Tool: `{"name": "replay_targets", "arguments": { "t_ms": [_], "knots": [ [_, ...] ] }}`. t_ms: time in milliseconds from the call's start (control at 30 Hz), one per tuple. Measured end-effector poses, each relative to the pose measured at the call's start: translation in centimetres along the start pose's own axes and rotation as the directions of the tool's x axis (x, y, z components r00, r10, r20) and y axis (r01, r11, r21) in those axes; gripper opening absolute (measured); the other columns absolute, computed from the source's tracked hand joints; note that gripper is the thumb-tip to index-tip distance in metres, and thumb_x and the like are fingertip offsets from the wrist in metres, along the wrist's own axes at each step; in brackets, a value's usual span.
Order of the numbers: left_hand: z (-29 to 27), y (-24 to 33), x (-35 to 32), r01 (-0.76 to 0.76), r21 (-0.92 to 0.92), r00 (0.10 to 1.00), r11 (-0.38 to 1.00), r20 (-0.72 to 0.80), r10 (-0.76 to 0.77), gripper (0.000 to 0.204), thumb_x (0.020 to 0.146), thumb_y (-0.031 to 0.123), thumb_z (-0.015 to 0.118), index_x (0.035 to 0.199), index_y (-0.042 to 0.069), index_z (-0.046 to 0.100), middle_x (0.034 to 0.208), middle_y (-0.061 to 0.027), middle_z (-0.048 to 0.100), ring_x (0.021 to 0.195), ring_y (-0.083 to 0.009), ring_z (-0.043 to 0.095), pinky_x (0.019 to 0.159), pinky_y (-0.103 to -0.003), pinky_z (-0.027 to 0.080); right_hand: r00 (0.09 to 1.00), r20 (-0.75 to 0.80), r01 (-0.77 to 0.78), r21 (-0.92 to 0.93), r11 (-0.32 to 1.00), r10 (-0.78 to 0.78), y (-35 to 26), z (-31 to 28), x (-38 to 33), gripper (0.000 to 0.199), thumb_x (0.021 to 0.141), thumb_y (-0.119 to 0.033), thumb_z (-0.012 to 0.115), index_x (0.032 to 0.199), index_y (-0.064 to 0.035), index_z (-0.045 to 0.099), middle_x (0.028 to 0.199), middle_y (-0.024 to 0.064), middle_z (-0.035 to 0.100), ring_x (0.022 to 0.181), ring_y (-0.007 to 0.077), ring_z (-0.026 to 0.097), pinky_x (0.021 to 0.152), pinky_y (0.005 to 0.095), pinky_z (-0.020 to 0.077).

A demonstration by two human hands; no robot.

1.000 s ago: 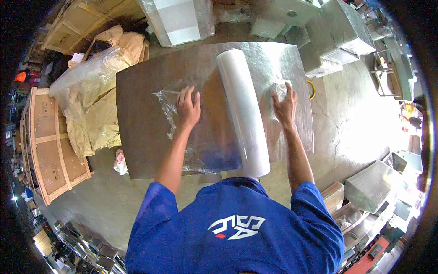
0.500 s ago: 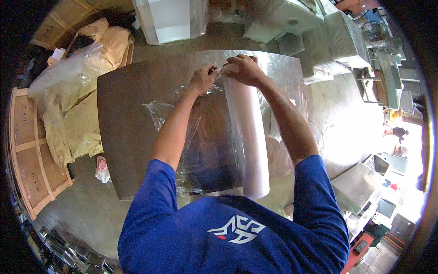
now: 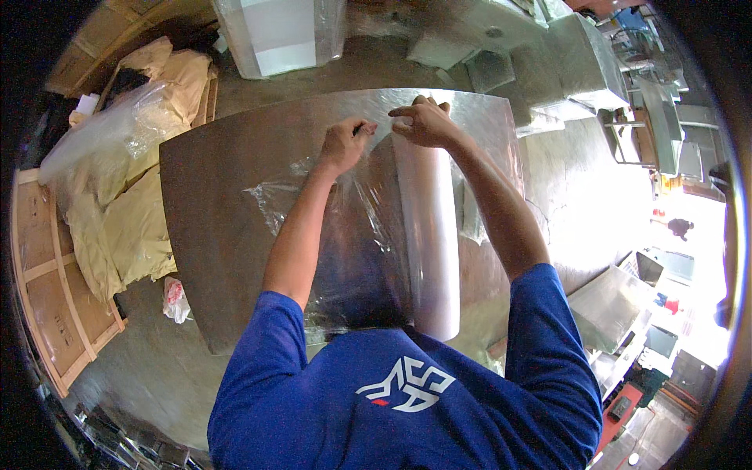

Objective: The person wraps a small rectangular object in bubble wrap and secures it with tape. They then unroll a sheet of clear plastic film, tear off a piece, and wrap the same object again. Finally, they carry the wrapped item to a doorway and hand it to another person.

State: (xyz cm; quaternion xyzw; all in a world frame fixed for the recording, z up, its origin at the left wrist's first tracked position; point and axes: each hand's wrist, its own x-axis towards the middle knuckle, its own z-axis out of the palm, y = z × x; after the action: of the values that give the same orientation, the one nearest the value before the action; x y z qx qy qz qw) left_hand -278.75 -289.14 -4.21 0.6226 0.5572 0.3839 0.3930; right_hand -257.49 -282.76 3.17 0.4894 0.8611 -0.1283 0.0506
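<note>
Left hand (image 3: 345, 145): closed in a loose fist at the far end of the roll, fingers curled around an edge of clear film; the fingertips are turned away, so the exact pinch cannot be made out.
Right hand (image 3: 423, 121): just beside the left, fingers bent and narrow, pinching the same film edge at the top of the roll; its thumb side faces the camera and the other fingers are partly hidden behind it.
Roll of clear plastic film (image 3: 427, 235): lies lengthwise on the panel, running from the hands back toward the person; its near end disappears behind the blue shirt (image 3: 392, 392).
Loose film sheet (image 3: 337, 235): spread from the roll toward the left, wrinkled and shiny, lying under the left forearm; its edges are hard to trace against the surface.
Metal panel (image 3: 211, 204): large, grey, flat, bearing roll and film; its near edge is cut off by the person's body, and its straight edges bend with the lens.
Wooden crate frame (image 3: 47, 274): at the left, on the floor, partly lost in the dark rim.
Yellowish wrapped bundles (image 3: 133, 227): piled between crate and panel, with clear plastic (image 3: 110, 133) bunched on top.
White box in film (image 3: 278, 31): beyond the panel, cut off by the upper edge.
Right side: grey metal pieces (image 3: 580, 63), blurred and overexposed toward the rim.
</note>
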Motion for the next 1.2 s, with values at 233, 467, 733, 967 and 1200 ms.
{"name": "replay_targets", "arguments": {
  "t_ms": [233, 467, 733, 967, 1200],
  "knots": [
    [-1.0, 3.1, 1.4, 0.075, 0.208, 0.983, 0.975, 0.152, -0.107, 0.049, 0.089, 0.051, 0.067, 0.104, 0.005, 0.076, 0.096, -0.0208, 0.074, 0.092, -0.0366, 0.072, 0.084, -0.044, 0.055, 0.993, 0.118, -0.025, 0.207, 0.978, 0.001, 1.7, -0.7, 0.0, 0.046, 0.092, -0.038, 0.065, 0.136, -0.0255, 0.064, 0.123, 0.0189, 0.061, 0.124, 0.0368, 0.053, 0.108, 0.0530, 0.0381],
    [-1.0, 3.0, 2.7, 0.036, -0.183, 0.928, 0.983, 0.371, 0.035, 0.036, 0.091, 0.031, 0.070, 0.108, -0.001, 0.070, 0.099, -0.0073, 0.072, 0.087, -0.0160, 0.063, 0.079, -0.032, 0.051, 0.971, 0.155, 0.073, 0.535, 0.842, -0.182, 3.2, 1.1, 1.6, 0.051, 0.093, -0.038, 0.067, 0.133, -0.0072, 0.065, 0.132, 0.0168, 0.066, 0.119, 0.0322, 0.063, 0.102, 0.0432, 0.0476],
    [1.6, 7.4, 0.9, -0.022, 0.172, 0.980, 0.985, 0.198, -0.013, 0.035, 0.102, 0.028, 0.056, 0.100, -0.006, 0.064, 0.090, -0.0226, 0.068, 0.085, -0.0352, 0.066, 0.076, -0.046, 0.048, 0.986, 0.136, -0.137, 0.362, 0.922, 0.093, 1.7, 2.0, -0.6, 0.053, 0.087, -0.050, 0.070, 0.136, -0.0308, 0.065, 0.138, 0.0117, 0.055, 0.137, 0.0335, 0.043, 0.107, 0.0605, 0.0301],
    [2.1, 4.8, -0.3, -0.083, 0.238, 0.996, 0.968, 0.040, 0.076, 0.034, 0.102, 0.027, 0.052, 0.101, -0.005, 0.064, 0.094, -0.0274, 0.068, 0.088, -0.0464, 0.065, 0.077, -0.052, 0.048, 0.987, 0.023, -0.160, 0.295, 0.942, 0.160, -0.3, 3.3, 0.4, 0.042, 0.082, -0.044, 0.073, 0.122, -0.0315, 0.072, 0.121, 0.0101, 0.060, 0.127, 0.0308, 0.046, 0.094, 0.0593, 0.0363],
    [1.7, 2.9, -1.6, -0.148, 0.267, 0.987, 0.952, -0.020, 0.159, 0.035, 0.103, 0.028, 0.050, 0.101, -0.005, 0.063, 0.093, -0.0286, 0.068, 0.087, -0.0490, 0.064, 0.074, -0.053, 0.047, 0.956, -0.160, -0.221, 0.150, 0.964, 0.244, -2.5, 5.9, 2.7, 0.030, 0.075, -0.035, 0.074, 0.099, -0.0165, 0.075, 0.110, 0.0072, 0.063, 0.114, 0.0264, 0.055, 0.090, 0.0552, 0.0401]
  ]
}}
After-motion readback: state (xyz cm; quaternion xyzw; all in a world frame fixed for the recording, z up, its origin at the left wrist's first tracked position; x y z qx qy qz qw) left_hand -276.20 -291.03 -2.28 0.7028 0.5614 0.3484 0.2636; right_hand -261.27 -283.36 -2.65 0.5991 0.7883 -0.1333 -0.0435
